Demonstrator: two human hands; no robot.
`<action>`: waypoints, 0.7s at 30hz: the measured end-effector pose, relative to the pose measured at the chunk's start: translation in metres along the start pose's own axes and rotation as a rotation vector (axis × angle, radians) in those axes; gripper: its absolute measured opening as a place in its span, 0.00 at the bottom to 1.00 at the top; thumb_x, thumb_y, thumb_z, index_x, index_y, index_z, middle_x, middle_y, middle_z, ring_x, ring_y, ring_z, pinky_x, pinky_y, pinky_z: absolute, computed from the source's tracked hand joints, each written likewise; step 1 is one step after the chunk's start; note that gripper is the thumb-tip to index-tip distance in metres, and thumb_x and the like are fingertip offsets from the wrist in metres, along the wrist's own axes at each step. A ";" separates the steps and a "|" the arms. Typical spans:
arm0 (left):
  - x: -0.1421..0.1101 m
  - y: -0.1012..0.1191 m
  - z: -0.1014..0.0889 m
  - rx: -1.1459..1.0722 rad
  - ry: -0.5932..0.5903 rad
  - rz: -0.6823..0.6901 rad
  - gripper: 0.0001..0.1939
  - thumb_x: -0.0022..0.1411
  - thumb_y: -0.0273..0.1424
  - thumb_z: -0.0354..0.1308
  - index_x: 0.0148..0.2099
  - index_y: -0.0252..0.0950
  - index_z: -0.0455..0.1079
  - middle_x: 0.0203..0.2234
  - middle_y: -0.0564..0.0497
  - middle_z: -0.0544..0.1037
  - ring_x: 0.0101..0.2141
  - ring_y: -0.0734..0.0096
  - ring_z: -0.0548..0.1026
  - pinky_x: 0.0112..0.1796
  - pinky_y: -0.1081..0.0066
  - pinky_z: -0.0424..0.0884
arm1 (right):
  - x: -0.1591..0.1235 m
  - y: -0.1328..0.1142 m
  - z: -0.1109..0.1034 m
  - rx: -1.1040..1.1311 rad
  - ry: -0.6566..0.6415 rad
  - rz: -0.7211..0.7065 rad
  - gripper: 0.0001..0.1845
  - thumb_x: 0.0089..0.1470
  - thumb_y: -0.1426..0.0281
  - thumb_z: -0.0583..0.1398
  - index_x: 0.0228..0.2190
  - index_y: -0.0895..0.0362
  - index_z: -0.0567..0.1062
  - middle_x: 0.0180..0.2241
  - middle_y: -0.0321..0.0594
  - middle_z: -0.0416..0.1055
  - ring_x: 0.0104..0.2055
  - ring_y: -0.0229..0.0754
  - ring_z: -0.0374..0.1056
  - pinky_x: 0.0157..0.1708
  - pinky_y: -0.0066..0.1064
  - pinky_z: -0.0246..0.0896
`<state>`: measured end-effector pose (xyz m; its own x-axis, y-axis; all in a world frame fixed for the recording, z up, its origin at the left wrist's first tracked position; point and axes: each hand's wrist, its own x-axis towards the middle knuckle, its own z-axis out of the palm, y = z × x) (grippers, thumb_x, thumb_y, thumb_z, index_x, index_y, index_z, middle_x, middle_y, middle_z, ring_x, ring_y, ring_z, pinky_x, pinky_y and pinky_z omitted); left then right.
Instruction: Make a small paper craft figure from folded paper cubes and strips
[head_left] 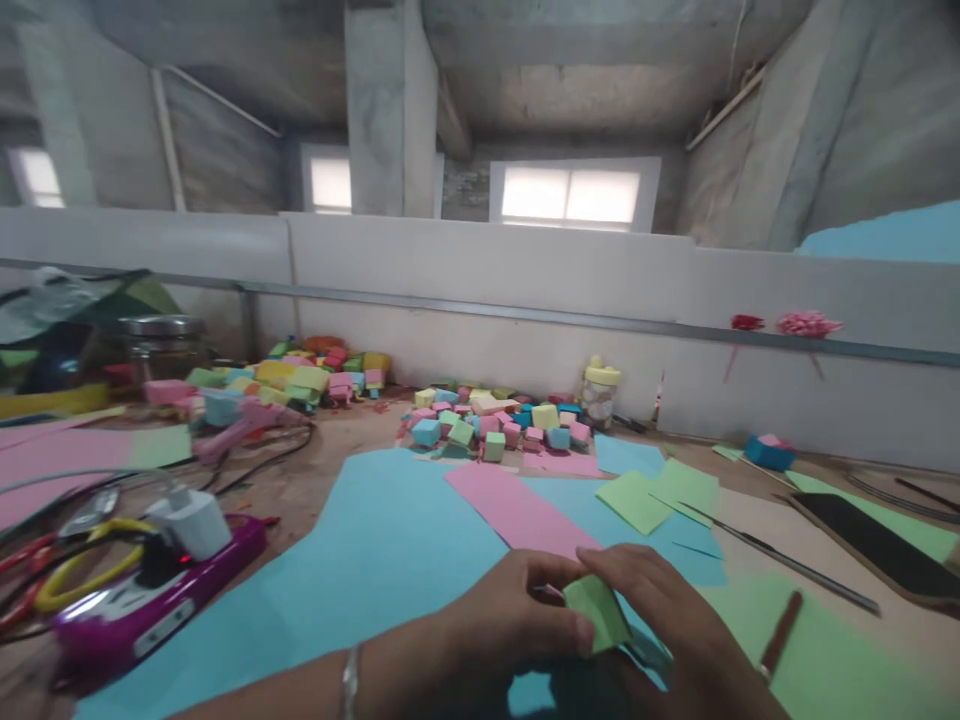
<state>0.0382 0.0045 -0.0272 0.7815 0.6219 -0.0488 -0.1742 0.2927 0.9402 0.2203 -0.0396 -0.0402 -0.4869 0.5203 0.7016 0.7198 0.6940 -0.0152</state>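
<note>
Between my two hands is a small piece of folded green paper point(598, 610), shaped like part of a box. My left hand point(510, 605) pinches its left side between thumb and fingers. My right hand point(667, 610) is closed around its right side, with the lower fingers partly hidden. A strip of blue paper point(649, 652) shows just below the right fingers; I cannot tell whether it is joined to the green piece. Under and ahead of my hands lie a large blue sheet point(375, 560) and a pink paper strip point(517, 505).
Small paper cubes point(495, 447) are heaped ahead, with another coloured pile point(315, 375) farther left. A purple power strip point(161, 590) with cables sits at left. To the right lie tweezers point(787, 560), a brown pen-like stick point(780, 635), green sheets point(634, 500) and a phone point(877, 540).
</note>
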 end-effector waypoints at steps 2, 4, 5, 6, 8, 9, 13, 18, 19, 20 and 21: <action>-0.001 0.003 0.004 -0.054 0.035 -0.014 0.21 0.39 0.35 0.67 0.38 0.30 0.75 0.25 0.50 0.71 0.26 0.76 0.68 0.30 0.76 0.62 | -0.002 0.004 0.004 0.029 0.051 0.001 0.30 0.46 0.76 0.54 0.52 0.55 0.59 0.44 0.45 0.68 0.47 0.49 0.63 0.43 0.39 0.62; -0.002 0.005 0.006 -0.092 0.065 -0.017 0.19 0.41 0.34 0.67 0.37 0.30 0.75 0.27 0.49 0.72 0.28 0.74 0.70 0.32 0.74 0.63 | -0.003 0.004 0.005 0.047 0.091 0.035 0.27 0.47 0.76 0.54 0.51 0.54 0.60 0.44 0.44 0.68 0.47 0.48 0.62 0.43 0.39 0.61; -0.002 0.005 0.007 -0.099 0.094 -0.005 0.19 0.41 0.33 0.67 0.37 0.30 0.75 0.28 0.48 0.73 0.28 0.73 0.71 0.33 0.73 0.64 | -0.003 0.004 0.004 0.055 0.104 0.046 0.26 0.47 0.76 0.54 0.50 0.53 0.61 0.44 0.44 0.68 0.47 0.48 0.61 0.43 0.39 0.61; -0.002 0.005 0.007 -0.097 0.123 0.011 0.20 0.40 0.33 0.67 0.38 0.30 0.75 0.28 0.47 0.73 0.29 0.71 0.71 0.34 0.72 0.64 | -0.002 0.003 0.002 0.060 0.107 0.050 0.25 0.48 0.76 0.54 0.50 0.54 0.61 0.44 0.44 0.67 0.48 0.48 0.61 0.43 0.38 0.60; -0.002 0.003 0.007 -0.117 0.186 0.048 0.20 0.39 0.31 0.68 0.38 0.30 0.74 0.29 0.46 0.74 0.31 0.69 0.72 0.35 0.70 0.65 | 0.000 0.000 -0.002 0.063 0.081 0.038 0.25 0.47 0.77 0.56 0.48 0.55 0.62 0.44 0.44 0.67 0.48 0.47 0.61 0.45 0.37 0.60; -0.001 0.003 0.007 -0.130 0.208 0.064 0.20 0.39 0.31 0.69 0.37 0.31 0.74 0.30 0.47 0.74 0.32 0.69 0.72 0.36 0.70 0.65 | 0.002 -0.001 -0.004 0.063 0.067 0.034 0.25 0.47 0.78 0.56 0.48 0.55 0.62 0.44 0.44 0.67 0.49 0.47 0.61 0.45 0.36 0.60; 0.003 0.002 0.003 -0.180 0.217 0.096 0.15 0.37 0.32 0.70 0.29 0.34 0.72 0.25 0.53 0.71 0.27 0.74 0.70 0.31 0.73 0.65 | 0.005 -0.005 -0.010 0.067 0.070 0.059 0.22 0.45 0.80 0.56 0.44 0.56 0.63 0.44 0.45 0.66 0.48 0.46 0.61 0.44 0.36 0.62; 0.003 0.005 0.003 -0.169 0.193 0.118 0.12 0.43 0.34 0.67 0.26 0.33 0.68 0.25 0.52 0.71 0.28 0.73 0.70 0.31 0.73 0.64 | 0.006 -0.008 -0.012 0.062 0.108 0.126 0.23 0.44 0.82 0.53 0.44 0.56 0.63 0.43 0.45 0.67 0.48 0.46 0.61 0.44 0.38 0.62; 0.003 0.005 0.004 -0.156 0.198 0.122 0.12 0.45 0.34 0.66 0.30 0.34 0.69 0.26 0.51 0.71 0.29 0.72 0.70 0.33 0.72 0.65 | 0.006 -0.008 -0.012 0.059 0.099 0.123 0.24 0.44 0.82 0.53 0.45 0.56 0.63 0.43 0.45 0.67 0.47 0.46 0.62 0.44 0.38 0.63; 0.002 0.005 0.004 -0.127 0.200 0.122 0.13 0.45 0.34 0.66 0.34 0.35 0.70 0.28 0.51 0.72 0.30 0.71 0.71 0.34 0.71 0.65 | 0.006 -0.008 -0.012 0.054 0.079 0.111 0.25 0.44 0.82 0.53 0.46 0.56 0.62 0.43 0.45 0.67 0.47 0.46 0.62 0.43 0.37 0.63; 0.003 0.005 0.003 -0.069 0.199 0.128 0.16 0.45 0.35 0.66 0.37 0.35 0.69 0.30 0.49 0.72 0.32 0.70 0.71 0.34 0.70 0.65 | 0.006 -0.008 -0.012 0.050 0.051 0.093 0.27 0.43 0.82 0.53 0.47 0.56 0.62 0.43 0.45 0.67 0.47 0.45 0.62 0.43 0.36 0.63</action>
<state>0.0413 0.0052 -0.0220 0.6187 0.7856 -0.0028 -0.3095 0.2470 0.9182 0.2173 -0.0483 -0.0274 -0.3920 0.5586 0.7310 0.7344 0.6686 -0.1171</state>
